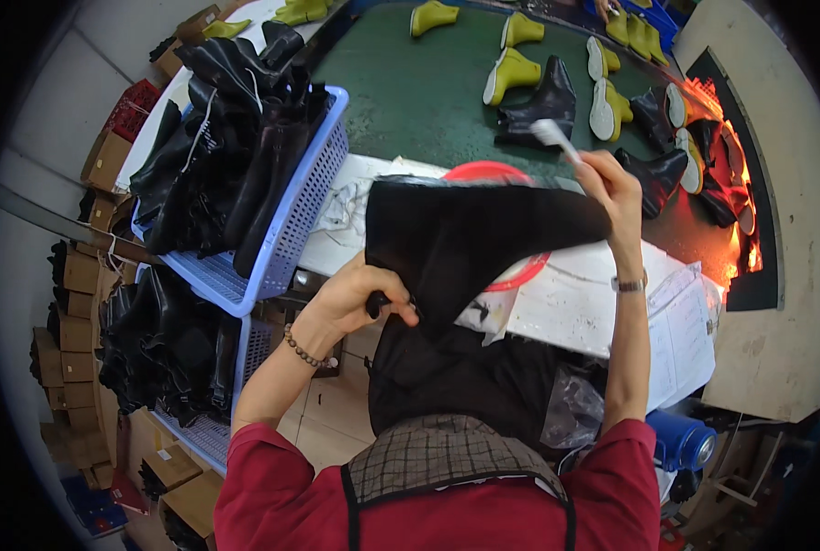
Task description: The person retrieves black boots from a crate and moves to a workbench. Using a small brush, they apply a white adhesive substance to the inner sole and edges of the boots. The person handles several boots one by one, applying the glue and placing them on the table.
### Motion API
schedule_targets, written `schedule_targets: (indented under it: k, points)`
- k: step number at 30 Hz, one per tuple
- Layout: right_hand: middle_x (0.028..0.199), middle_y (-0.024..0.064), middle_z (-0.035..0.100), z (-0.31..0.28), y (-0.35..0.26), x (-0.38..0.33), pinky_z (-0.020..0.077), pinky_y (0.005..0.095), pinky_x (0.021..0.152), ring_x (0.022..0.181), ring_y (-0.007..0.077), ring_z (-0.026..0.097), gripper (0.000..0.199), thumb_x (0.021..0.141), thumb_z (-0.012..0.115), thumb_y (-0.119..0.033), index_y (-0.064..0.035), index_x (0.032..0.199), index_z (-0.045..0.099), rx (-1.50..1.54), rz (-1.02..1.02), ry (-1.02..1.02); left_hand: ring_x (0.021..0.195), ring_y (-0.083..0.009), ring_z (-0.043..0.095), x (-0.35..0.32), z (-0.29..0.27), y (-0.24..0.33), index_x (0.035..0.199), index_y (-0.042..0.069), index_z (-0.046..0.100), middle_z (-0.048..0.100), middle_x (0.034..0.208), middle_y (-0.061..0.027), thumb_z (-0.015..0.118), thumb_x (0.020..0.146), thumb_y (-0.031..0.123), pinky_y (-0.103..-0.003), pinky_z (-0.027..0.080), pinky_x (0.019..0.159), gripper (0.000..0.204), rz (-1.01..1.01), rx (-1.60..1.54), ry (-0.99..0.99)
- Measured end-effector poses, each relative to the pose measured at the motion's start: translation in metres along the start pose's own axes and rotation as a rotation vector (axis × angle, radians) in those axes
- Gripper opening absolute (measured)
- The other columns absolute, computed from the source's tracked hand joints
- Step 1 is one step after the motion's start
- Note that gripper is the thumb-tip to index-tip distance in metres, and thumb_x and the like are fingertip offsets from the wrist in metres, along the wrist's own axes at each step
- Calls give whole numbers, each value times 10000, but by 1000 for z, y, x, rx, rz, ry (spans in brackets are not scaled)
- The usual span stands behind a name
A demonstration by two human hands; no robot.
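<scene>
My left hand (359, 298) is closed on a black boot upper (465, 239), gripping its lower left part with the thumb on the near side. The upper lies sideways in front of me, its wide end at the left and its narrow end at the right. In my right hand (612, 188), raised beyond the narrow end, is a small white brush (555, 138) with its bristle end pointing up and left. A red basin (488, 171) stands on the white table (566, 308) behind the upper, which hides most of it.
Blue baskets (314, 174) piled with black boot uppers (245, 156) stand at the left. Across the far side runs a green conveyor belt (401, 101) with yellow lasts (511, 73) and black boots (548, 106). An orange-glowing opening (736, 184), papers (681, 335) and a blue flask (681, 441) are at the right.
</scene>
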State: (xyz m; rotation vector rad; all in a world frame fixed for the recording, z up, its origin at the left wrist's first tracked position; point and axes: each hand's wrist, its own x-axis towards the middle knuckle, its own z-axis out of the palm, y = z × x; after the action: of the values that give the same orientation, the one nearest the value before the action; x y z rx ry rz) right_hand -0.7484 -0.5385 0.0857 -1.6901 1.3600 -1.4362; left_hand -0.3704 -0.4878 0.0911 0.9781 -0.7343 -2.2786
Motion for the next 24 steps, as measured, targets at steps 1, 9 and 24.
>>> schedule_targets:
  k: [1,9,24]
  points:
    - [799,-34,596,-8,16,-7,352,196,604,687,20,460,214,1008,611,-150,15,1101,710,-44,115,94,652,-337,728,4,2,7,1108,-116,595,693,767,-198,545,732,-139,-398,652,667,381,48,-83,33]
    - [636,-25,562,-8,124,-58,324,205,408,470,32,466,206,972,687,-180,23,998,660,255,383,430,816,-305,728,135,-1,78,761,-35,652,683,822,-137,618,870,-26,-414,668,812,114,184,-263,146]
    - [586,-23,557,-13,113,-61,361,199,401,461,29,499,286,1005,641,-192,-8,788,654,293,475,522,870,-258,667,540,73,196,924,-57,611,640,979,-150,732,833,-44,-350,649,713,151,371,-120,72]
